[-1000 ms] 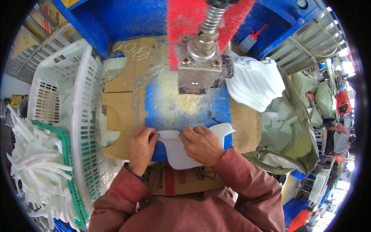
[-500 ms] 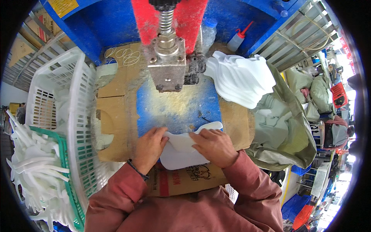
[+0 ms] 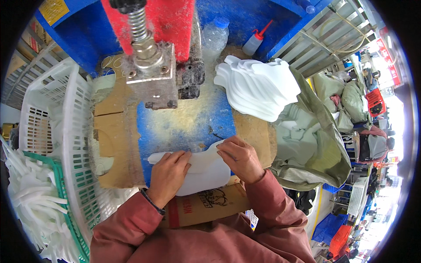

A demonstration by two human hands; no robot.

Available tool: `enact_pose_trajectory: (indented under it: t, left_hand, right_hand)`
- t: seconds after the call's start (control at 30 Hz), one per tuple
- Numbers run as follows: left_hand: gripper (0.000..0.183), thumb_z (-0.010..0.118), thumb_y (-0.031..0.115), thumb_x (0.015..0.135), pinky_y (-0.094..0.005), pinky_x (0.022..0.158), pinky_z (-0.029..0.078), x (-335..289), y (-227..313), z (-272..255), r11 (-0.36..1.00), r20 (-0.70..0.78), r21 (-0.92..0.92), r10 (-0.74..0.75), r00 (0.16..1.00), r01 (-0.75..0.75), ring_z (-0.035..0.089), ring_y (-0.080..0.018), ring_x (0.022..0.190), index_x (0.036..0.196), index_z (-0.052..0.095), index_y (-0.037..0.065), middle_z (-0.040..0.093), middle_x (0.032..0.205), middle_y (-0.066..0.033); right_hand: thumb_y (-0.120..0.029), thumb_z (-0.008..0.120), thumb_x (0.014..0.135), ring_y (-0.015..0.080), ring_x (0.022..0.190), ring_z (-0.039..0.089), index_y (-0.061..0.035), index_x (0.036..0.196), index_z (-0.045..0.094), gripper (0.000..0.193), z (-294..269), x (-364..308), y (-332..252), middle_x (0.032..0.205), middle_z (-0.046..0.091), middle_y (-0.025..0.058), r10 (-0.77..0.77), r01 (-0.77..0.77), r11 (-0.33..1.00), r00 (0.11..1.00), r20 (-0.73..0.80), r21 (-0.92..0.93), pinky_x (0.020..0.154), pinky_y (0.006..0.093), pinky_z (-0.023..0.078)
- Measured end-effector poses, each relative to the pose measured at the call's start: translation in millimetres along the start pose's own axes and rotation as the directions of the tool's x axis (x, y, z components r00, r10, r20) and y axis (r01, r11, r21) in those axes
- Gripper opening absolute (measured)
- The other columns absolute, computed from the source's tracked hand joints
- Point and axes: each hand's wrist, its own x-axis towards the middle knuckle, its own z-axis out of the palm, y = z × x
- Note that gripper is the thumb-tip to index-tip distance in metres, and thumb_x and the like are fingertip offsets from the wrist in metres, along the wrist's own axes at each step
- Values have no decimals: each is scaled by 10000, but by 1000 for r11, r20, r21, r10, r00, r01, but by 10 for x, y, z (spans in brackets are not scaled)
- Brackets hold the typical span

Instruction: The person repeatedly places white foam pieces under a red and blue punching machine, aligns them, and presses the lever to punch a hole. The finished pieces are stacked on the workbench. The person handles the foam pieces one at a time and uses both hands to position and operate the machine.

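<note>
White shaped foam-like sheet (image 3: 204,182): at the near edge of the blue-topped desk (image 3: 149,127), below and short of the press head, its lower part reaching over a carton (image 3: 239,197). A line crosses the sheet; fold or second layer, cannot tell.

Left hand (image 3: 170,174): fingers bent, pressing on the sheet's upper left part, a narrow end poking out beyond. Right hand (image 3: 242,158): thumb and fingers pinching the upper right edge.

Step in hand, by my reading: two-handed holding and squaring of the sheet. Next move would seem to call for an even grip on both ends, the piece being thin and likely floppy.

Further out: metal press head (image 3: 151,83) on a red arm (image 3: 169,30), above pale yellow dust. Stack of white cut sheets (image 3: 261,90) at right, near an open sack (image 3: 335,151). White slatted crate (image 3: 76,127) at left, pale strips (image 3: 35,188) beside it.

Writing: carton carries red lettering and a dark horned-animal emblem; yellow label (image 3: 53,11) on the machine frame, too small to read; red banner (image 3: 388,61) with pale characters, far right.
</note>
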Motion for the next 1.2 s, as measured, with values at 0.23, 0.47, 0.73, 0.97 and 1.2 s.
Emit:
enact_pose_trajectory:
  t: [0.23,0.47,0.73,0.97,1.2]
  left_hand:
    - [347,782,87,862,-399,807,595,-10,10,17,1000,-6,14,-12,1000,12,696,-313,963,1200,725,35,733,1113,-105]
    - [347,782,81,863,-402,825,594,-11,14,13,1000,7,8,-25,1000,25,694,-313,977,1202,724,29,724,1099,-105]
    - [335,776,55,862,-418,783,594,3,84,-32,995,-37,-68,-69,997,67,703,-312,925,1190,713,33,695,1092,-105]
    - [347,725,75,903,-400,752,594,93,366,32,991,92,-91,110,990,-102,704,-301,912,1241,676,11,644,973,-105]
    - [389,728,78,907,-429,747,585,232,348,421,993,87,-86,83,993,-76,687,-330,919,1280,674,-17,632,964,-135]
  right_hand:
    - [-79,724,936,366,911,694,-40,1004,740,80,141,85,114,1008,682,135,-9,9,1000,1000,-4,-5,781,435,572]
    - [-49,735,930,339,903,708,-33,1024,741,96,224,98,187,1018,680,124,-13,18,993,999,51,-113,776,410,588]
    - [-81,716,907,346,912,664,-49,978,654,99,268,106,229,1006,598,117,-85,100,965,994,71,-244,744,451,566]
    - [-106,714,904,349,941,649,-57,957,612,126,287,122,167,1006,569,117,-67,71,953,998,22,-295,742,470,550]
    - [-94,764,945,213,803,684,-21,1107,715,184,30,-65,252,973,683,91,213,-218,975,970,-121,-34,721,335,558]
